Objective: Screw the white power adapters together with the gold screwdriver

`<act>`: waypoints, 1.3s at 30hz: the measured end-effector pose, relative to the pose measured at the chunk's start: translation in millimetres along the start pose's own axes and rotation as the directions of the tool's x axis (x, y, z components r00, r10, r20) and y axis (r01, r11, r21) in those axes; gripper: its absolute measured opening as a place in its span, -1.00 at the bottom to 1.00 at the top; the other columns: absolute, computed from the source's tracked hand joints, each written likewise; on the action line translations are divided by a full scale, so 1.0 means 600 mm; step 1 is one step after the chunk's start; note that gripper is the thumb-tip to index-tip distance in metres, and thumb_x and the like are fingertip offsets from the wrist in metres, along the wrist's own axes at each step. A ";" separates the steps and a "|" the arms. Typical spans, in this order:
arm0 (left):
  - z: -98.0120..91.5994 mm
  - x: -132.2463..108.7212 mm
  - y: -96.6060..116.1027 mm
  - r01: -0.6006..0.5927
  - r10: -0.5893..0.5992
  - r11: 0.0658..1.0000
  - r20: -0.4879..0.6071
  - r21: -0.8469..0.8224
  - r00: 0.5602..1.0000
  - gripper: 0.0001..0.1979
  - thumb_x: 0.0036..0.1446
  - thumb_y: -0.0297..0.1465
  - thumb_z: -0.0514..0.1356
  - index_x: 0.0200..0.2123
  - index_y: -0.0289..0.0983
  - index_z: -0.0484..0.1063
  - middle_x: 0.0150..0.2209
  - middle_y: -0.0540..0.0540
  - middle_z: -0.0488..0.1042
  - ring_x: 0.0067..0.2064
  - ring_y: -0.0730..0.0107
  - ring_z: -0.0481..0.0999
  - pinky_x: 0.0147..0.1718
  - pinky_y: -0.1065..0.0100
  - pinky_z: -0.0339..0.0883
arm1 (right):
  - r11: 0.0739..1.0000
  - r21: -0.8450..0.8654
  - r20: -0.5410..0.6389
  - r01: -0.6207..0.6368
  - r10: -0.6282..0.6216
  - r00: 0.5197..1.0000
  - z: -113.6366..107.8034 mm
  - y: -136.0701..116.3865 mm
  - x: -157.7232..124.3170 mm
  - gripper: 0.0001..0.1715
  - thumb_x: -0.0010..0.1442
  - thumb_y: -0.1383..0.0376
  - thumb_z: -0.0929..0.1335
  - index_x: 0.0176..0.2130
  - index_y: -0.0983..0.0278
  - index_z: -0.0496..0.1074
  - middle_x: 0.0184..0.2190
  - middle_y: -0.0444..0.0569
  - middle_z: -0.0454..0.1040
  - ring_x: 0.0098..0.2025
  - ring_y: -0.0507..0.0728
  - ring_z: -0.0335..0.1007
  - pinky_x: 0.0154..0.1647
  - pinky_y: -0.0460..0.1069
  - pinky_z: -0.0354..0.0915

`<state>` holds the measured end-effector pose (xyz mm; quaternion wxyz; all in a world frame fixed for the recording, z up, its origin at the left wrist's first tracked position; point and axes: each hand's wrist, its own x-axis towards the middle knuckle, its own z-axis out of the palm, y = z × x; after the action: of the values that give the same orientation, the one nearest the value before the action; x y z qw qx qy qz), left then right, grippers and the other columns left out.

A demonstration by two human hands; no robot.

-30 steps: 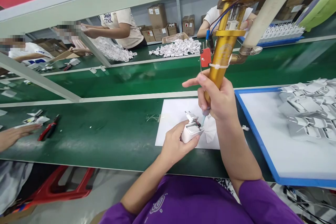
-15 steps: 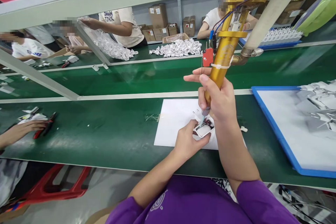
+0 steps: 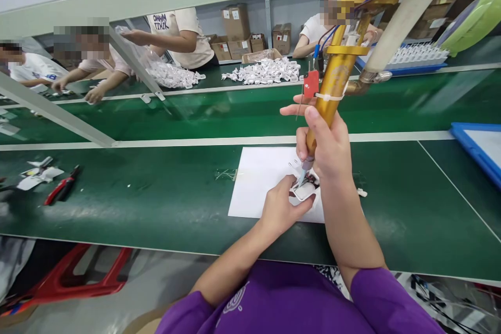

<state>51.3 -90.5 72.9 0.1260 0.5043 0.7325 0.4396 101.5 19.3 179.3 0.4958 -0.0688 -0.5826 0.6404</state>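
My right hand (image 3: 331, 141) is closed around a gold glue dispenser (image 3: 330, 78), which hangs tilted from a pale hose and has a red switch (image 3: 311, 83) strapped to its side. Its tapered nozzle (image 3: 302, 175) points down into a small white plug housing (image 3: 305, 191) with dark and red parts inside. Between thumb and fingers, my left hand (image 3: 279, 202) grips that housing by its sides over a white sheet (image 3: 250, 188). Whether the tip touches the inner parts I cannot tell.
Red-handled pliers (image 3: 62, 186) and white parts (image 3: 41, 172) lie at the left. A blue-edged tray (image 3: 475, 148) stands at the right. Beyond the green divider, several people work near a heap of white parts (image 3: 270, 71). A red stool (image 3: 86, 276) is below the bench.
The blue-edged tray has slid right, and its white pieces are out of view. A co-worker's hand has left the pliers at left. My hands stay nearly in place.
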 end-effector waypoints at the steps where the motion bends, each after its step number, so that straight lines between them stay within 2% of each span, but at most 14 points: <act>1: -0.004 0.001 -0.009 0.002 -0.001 1.000 0.021 -0.016 1.000 -0.72 -0.02 -0.31 0.25 -0.22 -0.23 0.31 -0.32 0.00 0.48 -0.34 0.42 0.46 -0.35 0.44 0.36 | 1.000 0.001 -0.008 0.013 -0.013 1.000 -0.003 0.002 0.003 -0.69 0.27 0.06 0.29 -0.09 0.20 0.31 -0.14 -0.07 0.47 -0.74 -0.14 0.11 -0.80 -0.12 -0.01; 5: -0.033 0.005 -0.046 -0.012 0.012 1.000 0.025 -0.016 1.000 -0.71 0.04 -0.38 0.20 -0.12 -0.23 0.33 -0.19 -0.06 0.49 -0.19 0.35 0.49 -0.19 0.37 0.37 | 0.996 -0.046 -0.073 0.075 -0.078 0.994 -0.020 0.015 0.016 -0.76 0.27 0.08 0.29 -0.15 0.16 0.26 -0.19 -0.10 0.47 -0.73 -0.10 0.13 -0.80 -0.11 -0.01; 10: -0.070 0.004 -0.071 -0.017 0.017 1.000 -0.014 0.019 1.000 -0.71 0.07 -0.37 0.17 -0.10 -0.24 0.34 -0.15 -0.10 0.49 -0.15 0.32 0.48 -0.14 0.35 0.35 | 0.951 -0.292 -0.198 0.098 -0.160 0.967 -0.060 0.042 0.037 -0.68 0.22 0.03 0.32 -0.14 0.13 0.22 -0.17 -0.06 0.44 -0.69 -0.06 0.19 -0.74 -0.10 0.06; 14: -0.088 0.010 -0.088 0.012 -0.014 0.999 0.039 0.042 0.999 -0.68 0.07 -0.30 0.18 -0.09 -0.24 0.34 -0.12 -0.10 0.49 -0.13 0.31 0.49 -0.11 0.34 0.36 | 0.842 -0.538 -0.334 0.033 -0.248 0.909 -0.093 0.054 0.047 -0.53 0.15 -0.06 0.34 -0.11 0.17 0.21 -0.22 -0.04 0.42 -0.63 0.00 0.28 -0.63 -0.07 0.20; 17: -0.104 0.023 -0.107 0.079 -0.087 0.995 0.133 0.064 0.987 -0.65 0.07 -0.20 0.18 -0.12 -0.24 0.31 -0.14 -0.09 0.50 -0.17 0.32 0.51 -0.15 0.37 0.37 | 0.740 -0.671 -0.369 -0.042 -0.284 0.885 -0.116 0.048 0.050 -0.51 0.15 -0.08 0.33 -0.13 0.20 0.23 -0.32 -0.06 0.43 -0.45 0.11 0.42 -0.43 -0.02 0.32; 20: -0.121 0.040 -0.128 0.093 -0.126 0.984 0.225 0.152 0.966 -0.63 0.08 -0.12 0.16 -0.13 -0.22 0.30 -0.18 -0.07 0.52 -0.22 0.30 0.54 -0.22 0.38 0.37 | 0.668 -0.738 -0.342 -0.097 -0.246 0.907 -0.144 0.034 0.048 -0.48 0.13 -0.09 0.35 -0.11 0.21 0.22 -0.34 -0.09 0.45 -0.31 0.16 0.44 -0.29 0.02 0.33; 24: -0.131 0.048 -0.150 0.030 -0.101 0.967 0.277 0.252 0.956 -0.61 0.09 -0.08 0.12 -0.13 -0.21 0.32 -0.18 -0.06 0.53 -0.22 0.25 0.53 -0.26 0.38 0.35 | 0.533 -0.833 -0.278 -0.147 -0.174 0.945 -0.196 0.009 0.029 -0.35 0.10 -0.09 0.38 0.00 0.23 0.18 -0.25 -0.06 0.47 -0.29 0.18 0.43 -0.25 0.07 0.33; 28: -0.124 0.045 -0.167 0.002 -0.065 0.973 0.266 0.232 0.962 -0.56 0.09 -0.07 0.10 -0.05 -0.20 0.31 -0.07 -0.10 0.51 -0.11 0.19 0.51 -0.19 0.34 0.36 | 0.387 -0.906 -0.247 -0.174 -0.146 0.958 -0.248 -0.015 -0.005 -0.20 0.11 -0.04 0.38 0.17 0.27 0.08 -0.15 0.05 0.45 -0.27 0.22 0.43 -0.24 0.13 0.34; 31: -0.118 0.042 -0.174 -0.005 -0.057 0.973 0.259 0.233 0.964 -0.52 0.09 -0.05 0.09 -0.03 -0.23 0.30 -0.03 -0.15 0.49 -0.09 0.15 0.50 -0.16 0.30 0.37 | 0.231 -0.968 -0.160 -0.100 -0.258 0.953 -0.268 -0.021 -0.052 -0.22 0.16 0.02 0.35 0.22 0.29 0.06 0.00 0.17 0.35 -0.02 0.30 0.34 -0.05 0.20 0.30; 32: -0.118 0.041 -0.175 0.000 -0.061 0.972 0.255 0.235 0.965 -0.51 0.08 -0.05 0.09 -0.02 -0.24 0.30 -0.03 -0.16 0.49 -0.09 0.14 0.51 -0.15 0.29 0.38 | 0.165 -0.983 -0.135 -0.081 -0.348 0.928 -0.271 -0.018 -0.073 -0.26 0.18 0.05 0.33 0.21 0.29 0.09 0.06 0.21 0.28 0.08 0.32 0.25 0.03 0.22 0.25; 34: -0.118 0.040 -0.176 0.006 -0.066 0.972 0.247 0.236 0.967 -0.49 0.08 -0.04 0.09 -0.01 -0.26 0.29 -0.03 -0.18 0.49 -0.09 0.13 0.51 -0.13 0.27 0.38 | 0.074 -0.992 -0.129 -0.106 -0.536 0.835 -0.272 -0.001 -0.124 -0.37 0.21 0.12 0.29 0.19 0.31 0.14 0.13 0.25 0.17 0.19 0.34 0.08 0.12 0.26 0.15; 35: -0.119 0.038 -0.177 0.005 -0.064 0.971 0.243 0.238 0.968 -0.49 0.08 -0.04 0.09 -0.01 -0.26 0.30 -0.03 -0.18 0.49 -0.09 0.13 0.51 -0.13 0.26 0.39 | 0.074 -0.986 -0.166 -0.153 -0.591 0.790 -0.272 0.012 -0.151 -0.43 0.23 0.16 0.26 0.17 0.32 0.15 0.11 0.26 0.16 0.19 0.34 0.09 0.11 0.26 0.16; 36: -0.119 0.037 -0.177 0.002 -0.060 0.971 0.238 0.240 0.969 -0.49 0.08 -0.04 0.09 -0.02 -0.26 0.30 -0.03 -0.18 0.49 -0.09 0.12 0.51 -0.12 0.26 0.39 | 0.103 -0.976 -0.216 -0.192 -0.584 0.783 -0.271 0.028 -0.177 -0.50 0.25 0.20 0.23 0.14 0.32 0.18 0.06 0.25 0.22 0.13 0.33 0.15 0.06 0.25 0.21; 39: -0.118 0.034 -0.177 -0.006 -0.049 0.969 0.213 0.248 0.976 -0.51 0.07 -0.05 0.10 -0.03 -0.24 0.32 -0.04 -0.16 0.50 -0.09 0.13 0.52 -0.14 0.26 0.41 | 0.181 -0.961 -0.260 -0.209 -0.334 0.906 -0.274 0.077 -0.236 -0.66 0.25 0.25 0.19 -0.02 0.29 0.33 -0.14 0.15 0.37 -0.12 0.25 0.33 -0.09 0.17 0.31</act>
<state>-69.3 -120.9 37.4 0.1462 0.5530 0.7689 0.2857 256.2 37.6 21.0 0.4729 -0.4787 -0.7368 0.0654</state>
